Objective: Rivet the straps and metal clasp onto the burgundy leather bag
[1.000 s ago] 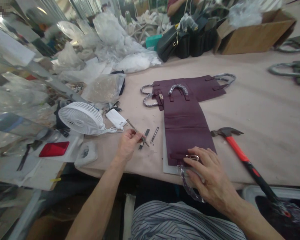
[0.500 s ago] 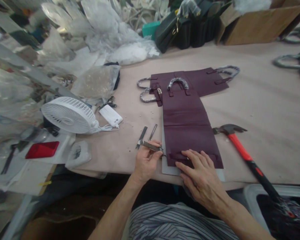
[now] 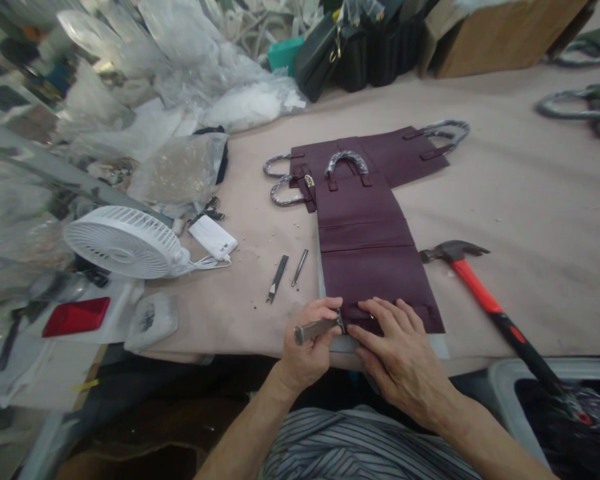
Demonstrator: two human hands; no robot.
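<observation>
My left hand (image 3: 313, 343) is closed around a metal leather punch (image 3: 316, 331). The punch's working end meets the near left corner of a dark purple leather bag panel (image 3: 370, 280), by a strap piece lying along its near edge. Spread over that strap is my right hand (image 3: 397, 353), fingers lying on the leather and pressing it flat. A pale grey board (image 3: 437, 345) shows from beneath the panel. Left of it lie a flat steel tool with a forked tip (image 3: 278, 279) and a slim metal rod (image 3: 299, 268).
On the right rests a claw hammer (image 3: 480, 290), its handle reaching over a grey bin (image 3: 505, 400). More purple bag panels (image 3: 410, 157) with wrapped handles lie beyond. At left are a white fan (image 3: 125, 241), a white power bank (image 3: 213, 237) and a red phone (image 3: 76, 317).
My left hand has moved right with the punch, from beside the panel onto its near left corner. My right hand stays on the strap. The whole view has shifted slightly.
</observation>
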